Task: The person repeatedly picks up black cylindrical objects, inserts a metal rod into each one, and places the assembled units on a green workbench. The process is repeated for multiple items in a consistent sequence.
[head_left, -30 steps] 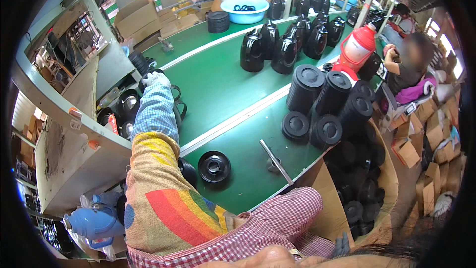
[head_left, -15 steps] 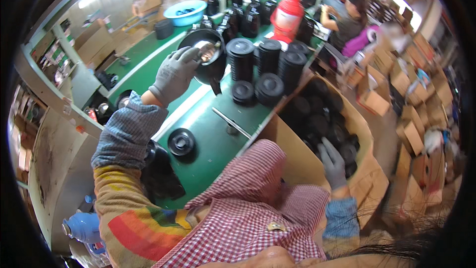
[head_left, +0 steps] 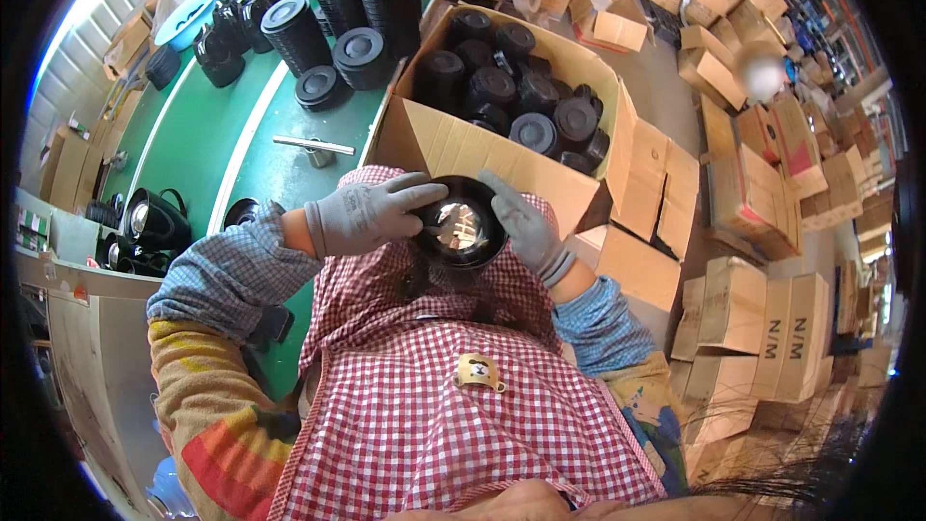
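Note:
Both my hands wear grey gloves and hold one black kettle body (head_left: 461,229) close to my chest, its shiny metal inside facing up. My left hand (head_left: 371,213) grips its left rim, fingers lying over the top. My right hand (head_left: 521,225) clasps its right side. Just beyond the kettle body stands an open cardboard box (head_left: 482,150) packed with several black round kettle parts (head_left: 506,101).
A green conveyor table (head_left: 207,135) runs along my left, carrying stacked black lids (head_left: 333,58), black kettles (head_left: 231,24) and a metal tool (head_left: 313,146). More black kettles (head_left: 154,222) sit at its near end. Several cardboard cartons (head_left: 762,318) are piled on the floor to my right.
My left hand brought the kettle body from over the green table down to my chest. My right hand rose from the box and took hold of it too. The view swung right.

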Demonstrator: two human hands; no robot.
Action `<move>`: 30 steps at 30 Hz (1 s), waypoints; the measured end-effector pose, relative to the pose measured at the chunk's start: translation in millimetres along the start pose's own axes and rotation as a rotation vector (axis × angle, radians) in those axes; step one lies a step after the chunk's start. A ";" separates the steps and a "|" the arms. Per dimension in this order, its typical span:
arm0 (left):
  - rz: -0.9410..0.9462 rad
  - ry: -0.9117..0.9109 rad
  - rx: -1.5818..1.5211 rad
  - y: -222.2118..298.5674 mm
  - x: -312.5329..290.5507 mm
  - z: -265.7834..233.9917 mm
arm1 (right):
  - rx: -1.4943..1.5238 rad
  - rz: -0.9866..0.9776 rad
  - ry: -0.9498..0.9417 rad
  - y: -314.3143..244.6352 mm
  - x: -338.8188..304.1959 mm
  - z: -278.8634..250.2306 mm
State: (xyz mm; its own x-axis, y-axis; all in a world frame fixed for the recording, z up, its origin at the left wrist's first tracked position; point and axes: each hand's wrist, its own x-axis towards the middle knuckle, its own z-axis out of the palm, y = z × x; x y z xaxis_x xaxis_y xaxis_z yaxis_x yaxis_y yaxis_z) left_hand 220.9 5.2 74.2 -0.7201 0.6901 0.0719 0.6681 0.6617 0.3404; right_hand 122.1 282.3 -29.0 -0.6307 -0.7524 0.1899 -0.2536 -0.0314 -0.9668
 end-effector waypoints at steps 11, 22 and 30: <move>-0.253 0.197 -0.554 -26.0 -20.6 116.6 | -0.269 0.190 0.087 35.0 -28.9 6.7; -0.411 0.755 -0.242 -170.9 -22.4 48.5 | -0.766 -0.074 -0.217 12.9 57.9 -9.7; -1.339 0.734 0.570 -411.8 -113.2 -69.5 | -0.434 -0.017 0.022 15.3 77.9 -22.2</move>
State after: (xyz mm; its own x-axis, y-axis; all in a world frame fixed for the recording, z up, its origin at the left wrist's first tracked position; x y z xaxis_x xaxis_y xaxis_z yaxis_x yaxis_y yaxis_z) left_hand 14.3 -365.8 -9.0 -0.6281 -0.6051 0.4893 -0.6148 0.7713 0.1646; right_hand 52.8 237.8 -25.2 -0.6380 -0.7401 0.2128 -0.5455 0.2393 -0.8032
